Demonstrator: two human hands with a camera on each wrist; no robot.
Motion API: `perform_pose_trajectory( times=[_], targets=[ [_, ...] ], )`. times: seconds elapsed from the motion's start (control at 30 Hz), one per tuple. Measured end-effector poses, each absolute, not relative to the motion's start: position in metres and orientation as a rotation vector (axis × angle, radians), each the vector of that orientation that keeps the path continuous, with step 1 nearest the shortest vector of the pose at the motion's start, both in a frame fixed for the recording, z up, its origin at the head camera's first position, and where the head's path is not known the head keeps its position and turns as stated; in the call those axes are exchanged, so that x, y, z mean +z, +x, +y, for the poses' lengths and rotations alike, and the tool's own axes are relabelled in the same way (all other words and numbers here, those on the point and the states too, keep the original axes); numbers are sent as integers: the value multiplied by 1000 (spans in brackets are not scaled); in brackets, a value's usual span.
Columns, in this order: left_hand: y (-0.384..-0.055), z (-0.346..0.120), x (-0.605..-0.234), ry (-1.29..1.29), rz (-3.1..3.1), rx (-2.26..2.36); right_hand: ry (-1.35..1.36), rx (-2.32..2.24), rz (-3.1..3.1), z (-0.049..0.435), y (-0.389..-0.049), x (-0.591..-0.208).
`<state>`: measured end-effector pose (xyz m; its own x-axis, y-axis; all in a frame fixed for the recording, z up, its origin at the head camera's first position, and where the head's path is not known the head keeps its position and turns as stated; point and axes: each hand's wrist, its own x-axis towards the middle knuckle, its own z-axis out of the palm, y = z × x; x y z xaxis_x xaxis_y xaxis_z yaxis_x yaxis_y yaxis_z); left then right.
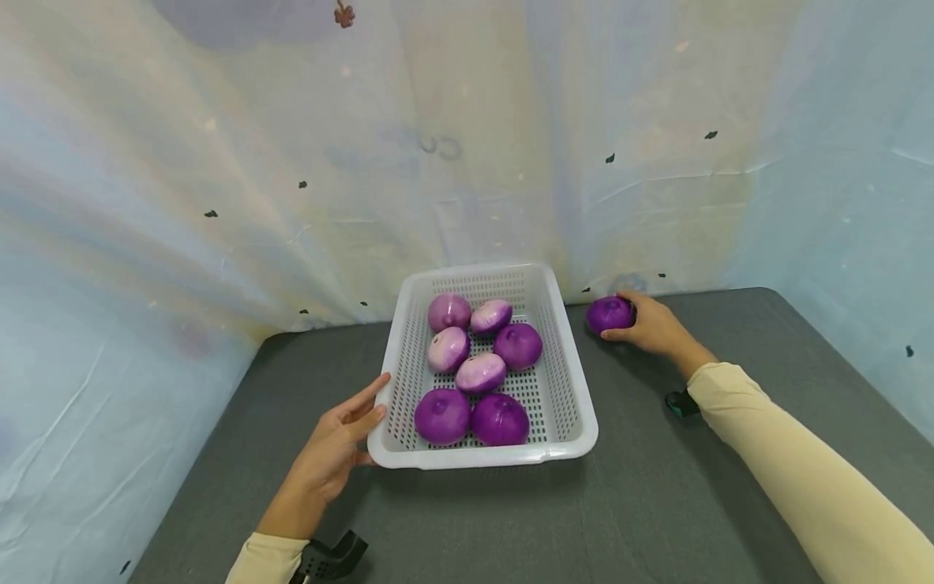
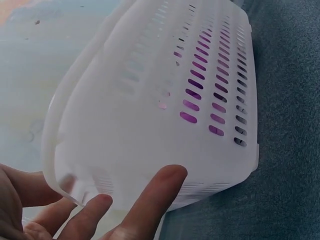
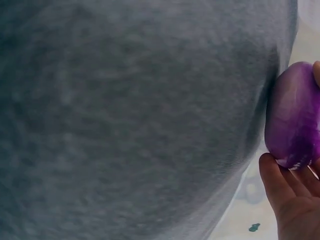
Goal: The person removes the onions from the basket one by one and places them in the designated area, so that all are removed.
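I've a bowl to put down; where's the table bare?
The table is bare in front of the white basket, and between its right side and the right sleeve. Crowded: the basket's near-left corner, at the left hand, and the back edge, where the right hand grips a purple onion.

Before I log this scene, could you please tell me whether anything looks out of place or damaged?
Nothing looks spilled or damaged. Only one purple onion sits apart: the right hand grips it beside the white basket, where the other seven onions lie.
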<state>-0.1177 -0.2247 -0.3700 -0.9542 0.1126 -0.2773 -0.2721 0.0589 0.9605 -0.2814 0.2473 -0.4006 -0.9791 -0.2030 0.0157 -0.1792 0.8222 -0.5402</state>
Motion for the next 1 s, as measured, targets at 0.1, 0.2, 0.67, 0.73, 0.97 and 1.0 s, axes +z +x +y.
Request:
perform_pose_trajectory(
  times=[0.1, 0.2, 0.67, 0.73, 0.97, 1.0],
  targets=[
    [-118, -225, -369, -166, 2052, 1981, -291, -854, 2963, 248, -279, -401],
    [-118, -225, -369, -155, 2052, 1981, -276, -849, 2970, 249, -278, -400],
    [-117, -228, -371, -183, 2028, 1998, -252, -897, 2963, 248, -275, -403],
    [-117, -228, -370, -179, 2027, 2000, -248, -899, 2962, 248, -275, -403],
    [-117, -227, -371, -180, 2034, 1996, -281, -902, 2976, 248, -274, -404],
    [-117, -227, -371, -185, 2034, 1998, -283, -904, 2978, 248, -274, -405]
  ],
)
